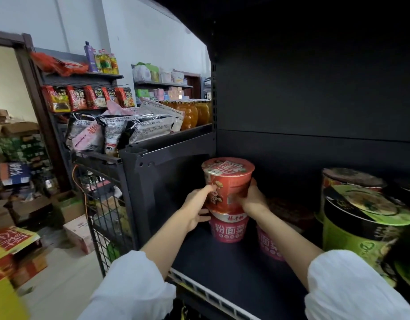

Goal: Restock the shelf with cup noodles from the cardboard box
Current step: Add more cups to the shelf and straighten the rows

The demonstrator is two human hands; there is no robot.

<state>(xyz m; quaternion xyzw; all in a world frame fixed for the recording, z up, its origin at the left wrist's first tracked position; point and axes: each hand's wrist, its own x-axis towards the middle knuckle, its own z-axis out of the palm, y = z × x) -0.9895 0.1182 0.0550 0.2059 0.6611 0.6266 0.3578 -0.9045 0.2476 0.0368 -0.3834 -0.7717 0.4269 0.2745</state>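
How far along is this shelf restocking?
Partly done. A red cup already stands on the shelf, with another beside it and green cups to the right. In hand: the left hand and right hand hold a red cup on top of the first one. Left: bare shelf in front; the cardboard box isn't identifiable here.

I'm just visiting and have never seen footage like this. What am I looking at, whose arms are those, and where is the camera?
There is no machine here: a person wears a camera on the head, looking forward and down at their own arms. The one picture shows a dark shelf in a shop. The left hand and right hand hold a red cup from both sides, on top of a lower cup. Another red cup stands beside it, partly hidden by the right arm, and green cups stand to the right.
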